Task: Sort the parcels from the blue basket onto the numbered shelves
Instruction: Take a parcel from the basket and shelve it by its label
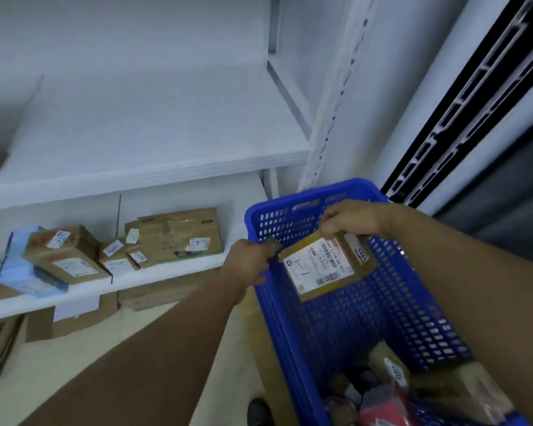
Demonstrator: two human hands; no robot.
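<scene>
The right hand point(351, 221) grips a small brown cardboard parcel point(326, 269) by its far top edge, fingers curled over it. It holds the parcel tilted above the open blue perforated plastic basket point(345, 327), with the white printed shipping label point(317, 265) facing up. A small handwritten sticker point(360, 253) sits on the parcel's right side.

The left hand point(246, 264) is curled round a small dark object point(273, 245), too blurred to identify. It is just beside the basket's left rim and near the parcel's left corner. The two hands are apart, each clamped on its own thing.

Down in the basket's near end lie more parcels point(456, 392), brown cardboard ones and a red-wrapped one. To the left stand white metal shelves point(166, 167). The lower board carries several labelled cardboard boxes point(179, 238) and a pale blue padded package point(19, 265) at the left. Further brown boxes point(83, 315) sit on the floor beneath that board.
</scene>
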